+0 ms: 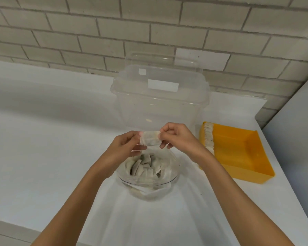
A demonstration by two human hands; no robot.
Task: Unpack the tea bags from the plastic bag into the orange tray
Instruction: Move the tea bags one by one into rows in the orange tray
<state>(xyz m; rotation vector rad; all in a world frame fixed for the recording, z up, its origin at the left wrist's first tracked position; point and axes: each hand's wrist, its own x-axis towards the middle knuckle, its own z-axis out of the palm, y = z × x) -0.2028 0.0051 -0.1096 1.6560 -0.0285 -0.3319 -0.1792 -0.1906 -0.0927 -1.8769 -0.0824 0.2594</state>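
Observation:
A clear plastic bag [167, 176] lies open on the white counter, with several pale tea bags [142, 167] inside. Above its mouth both hands hold a small stack of tea bags [150, 138] between them. My left hand [127, 144] pinches the stack's left end. At the right end, my right hand [174, 136] pinches it with curled fingers. The orange tray [238, 157] sits to the right, with a row of tea bags [208, 137] standing along its left wall.
A large clear plastic container [160, 96] with a lid stands right behind the hands, against the tiled wall [78, 32]. A grey vertical panel [295, 139] rises at the right, beyond the tray. The counter's front edge [11, 226] runs at the lower left.

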